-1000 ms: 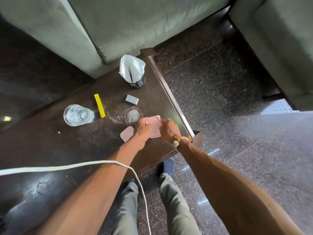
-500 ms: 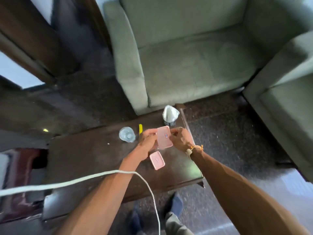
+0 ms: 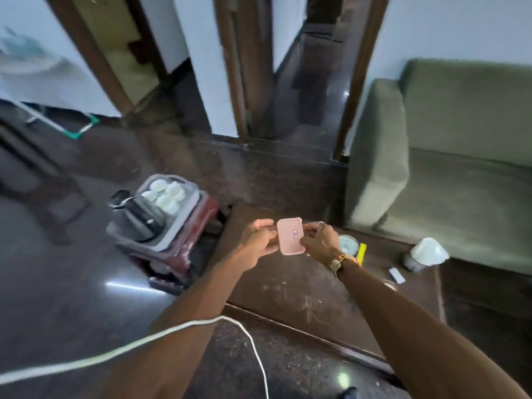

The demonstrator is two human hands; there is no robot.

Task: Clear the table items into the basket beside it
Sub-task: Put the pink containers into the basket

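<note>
1. The basket (image 3: 188, 249) stands on the floor at middle left, just beside the left end of the table (image 3: 288, 298). A grey tray of white cups (image 3: 167, 192) and a dark kettle (image 3: 141, 221) sit in it, all blurred.
2. Right of the hands, on the table, we see a glass (image 3: 349, 243) partly hidden behind the right wrist. A yellow strip (image 3: 362, 252) lies just beside it, with a small white packet (image 3: 396, 275) further right. White napkins (image 3: 427, 251) stand near the table's right end. A green sofa (image 3: 449, 174) fills the upper right, and a white cable (image 3: 138, 345) crosses the lower left over the left forearm.
3. The pink box (image 3: 290, 237) is in the air at centre frame, above the table's left part. The left hand (image 3: 256, 243) pinches its left edge and the right hand (image 3: 318, 243) pinches its right edge. The basket sits to the left of it and lower in the frame.
4. Compared with half a second ago, our view has swung left. The sofa has slid from upper centre to the right, and the basket now shows in full. Both hands still hold the box as before.
5. The box is a flat rectangle with rounded corners and a small label on its face. The table top is dark, glossy and scuffed, and the floor is polished speckled stone. The basket wall is maroon, and a gold watch (image 3: 339, 262) circles the right wrist.
</note>
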